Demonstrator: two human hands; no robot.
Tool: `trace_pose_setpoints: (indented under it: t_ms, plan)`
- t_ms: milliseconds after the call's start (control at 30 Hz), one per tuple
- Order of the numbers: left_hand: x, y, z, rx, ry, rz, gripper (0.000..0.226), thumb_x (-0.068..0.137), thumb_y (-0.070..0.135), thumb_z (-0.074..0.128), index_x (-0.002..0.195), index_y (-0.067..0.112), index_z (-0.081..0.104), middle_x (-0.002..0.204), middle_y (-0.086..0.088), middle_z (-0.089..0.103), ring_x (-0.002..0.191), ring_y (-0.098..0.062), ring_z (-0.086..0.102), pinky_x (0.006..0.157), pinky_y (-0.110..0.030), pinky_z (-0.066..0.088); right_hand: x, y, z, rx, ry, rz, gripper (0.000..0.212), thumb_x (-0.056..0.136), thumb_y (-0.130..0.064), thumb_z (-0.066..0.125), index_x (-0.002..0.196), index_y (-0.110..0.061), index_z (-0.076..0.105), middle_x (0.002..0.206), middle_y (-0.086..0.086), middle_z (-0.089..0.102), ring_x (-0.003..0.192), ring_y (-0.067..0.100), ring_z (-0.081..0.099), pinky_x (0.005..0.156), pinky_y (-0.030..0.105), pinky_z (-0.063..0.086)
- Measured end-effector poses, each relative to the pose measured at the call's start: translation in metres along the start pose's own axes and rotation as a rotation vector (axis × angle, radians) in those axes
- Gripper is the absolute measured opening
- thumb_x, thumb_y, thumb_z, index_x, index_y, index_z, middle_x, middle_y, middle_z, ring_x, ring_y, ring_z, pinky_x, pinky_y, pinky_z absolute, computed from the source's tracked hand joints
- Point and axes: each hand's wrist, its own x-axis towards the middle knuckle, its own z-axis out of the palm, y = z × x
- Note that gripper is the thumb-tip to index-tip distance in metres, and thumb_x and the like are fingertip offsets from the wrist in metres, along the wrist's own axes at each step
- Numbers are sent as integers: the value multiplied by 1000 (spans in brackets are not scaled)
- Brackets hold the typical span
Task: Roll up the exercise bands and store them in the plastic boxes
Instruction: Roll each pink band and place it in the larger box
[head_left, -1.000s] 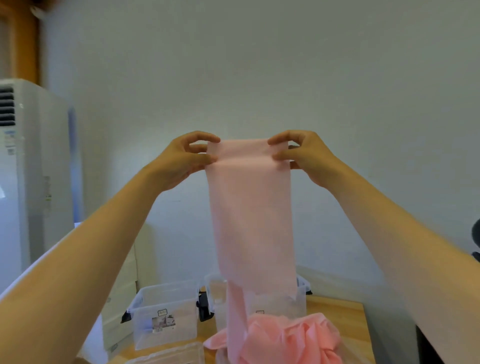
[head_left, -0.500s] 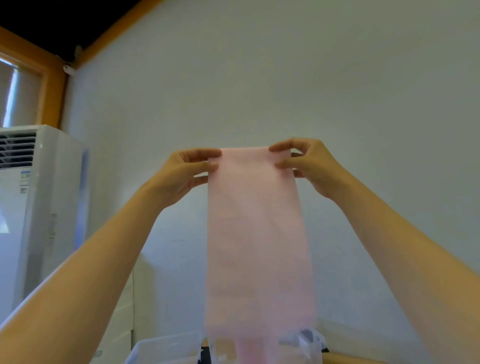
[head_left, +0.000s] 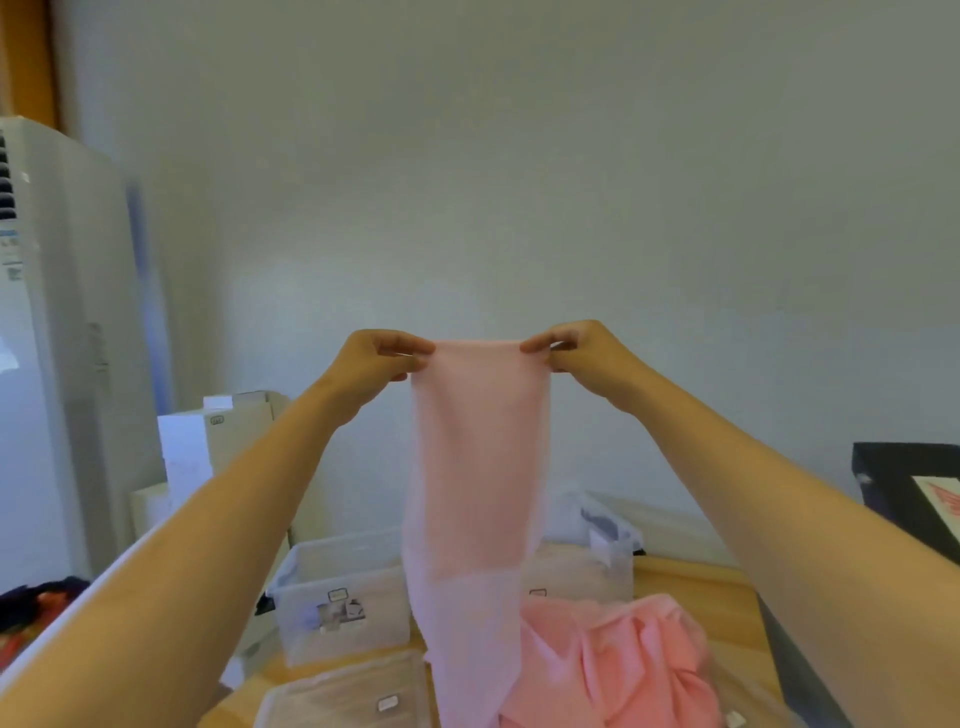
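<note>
1. White air-conditioning unit (head_left: 57, 338), far left, standing. A blue-printed label sits on its front edge; the text is too blurred to read.
2. White cabinet (head_left: 236, 431), just right of the unit. It carries a small rounded tag near its top; the writing is illegible.
3. Left clear plastic box (head_left: 343, 597), open, on the wooden surface (head_left: 691, 582). One small framed label and one picture sticker are on its front wall; no words can be read.
4. Translucent plastic piece (head_left: 337, 696), nearest the camera. It has one small white label, unreadable. Box or lid: cannot tell.
5. Left hand (head_left: 376, 364), raised. Grip: thumb and forefinger pinch the upper left corner of the pink exercise band (head_left: 478, 467).
6. The pink exercise band hangs flat and vertical between both hands, in front of the boxes. Its lower end reaches the pile of pink bands (head_left: 628, 660) on the surface. It is unrolled and outside every box.
7. Right hand (head_left: 584, 353), level with the left. Grip: a narrow pinch on the upper right corner of the band.
8. Right clear plastic box (head_left: 610, 540), behind the pile, partly hidden by the band.
9. Dark object (head_left: 904, 478), far right edge. It shows a white panel with red print, cut off and unreadable.
</note>
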Motion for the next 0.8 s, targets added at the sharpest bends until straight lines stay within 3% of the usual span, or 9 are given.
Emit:
trace_pose_setpoints:
  t_ms: [67,167,233,333,500,600,700,733,800]
  plan:
    - [-7,-6,4,15,0,-9,24,89,0,63,91,22,72,99,3,70,94,-10,64,84,-22,50,-6,7,5,-3,-8,18,36,89,8,48,103,-16,70,87,-2,64,82,7,58,64,6,41]
    - [-36,-20,14,-16,24,-10,24,87,1,67,89,23,73,91,10,73,85,-2,66,79,-16,50,-30,21,13,5,-21,26,28,91,1,54,101,-18,72,100,-3,68,94,6,61,83,15,43]
    - [-75,-39,27,-32,-5,-26,22,86,-1,68,89,20,74,86,12,74,82,1,68,76,-12,50,-61,37,21,-1,-82,50,18,89,-6,62,95,-18,74,97,-6,70,91,-1,64,82,11,45]
    - [-150,-84,54,-47,-152,-124,22,84,-6,67,86,15,75,85,7,76,85,-5,70,79,-16,53,-118,70,38,20,-268,145,6,85,-9,69,89,-10,74,81,-4,70,70,-8,61,68,7,44]
    - [-255,-146,88,-116,-340,-328,21,82,-9,68,83,9,78,91,-9,76,89,-15,71,82,-24,54,-207,125,66,18,-644,372,6,86,-10,69,88,-7,74,85,3,72,75,-5,64,70,7,44]
    - [-288,-158,94,-129,-535,-417,28,83,-7,68,81,18,80,90,-5,76,88,-14,70,79,-22,52,-234,147,74,59,-776,456,13,87,-14,68,76,-18,74,78,-2,71,73,4,65,72,18,46]
    - [-297,-159,92,-169,-642,-476,14,87,-5,65,86,9,70,95,-12,75,94,-25,70,85,-32,54,-243,161,78,113,-975,549,21,89,-27,66,72,-16,69,83,7,71,81,20,68,81,45,48]
    - [-296,-159,92,-212,-615,-502,10,89,-6,63,88,4,63,98,-17,74,93,-30,70,85,-35,55,-243,162,81,132,-985,555,22,91,-27,65,74,-13,66,85,11,70,85,24,69,84,45,49]
    - [-291,-164,93,-251,-486,-521,10,90,-9,59,93,0,55,99,-22,73,90,-32,71,81,-34,55,-238,161,92,159,-839,524,19,92,-19,63,74,-12,63,82,11,70,80,19,69,78,33,50]
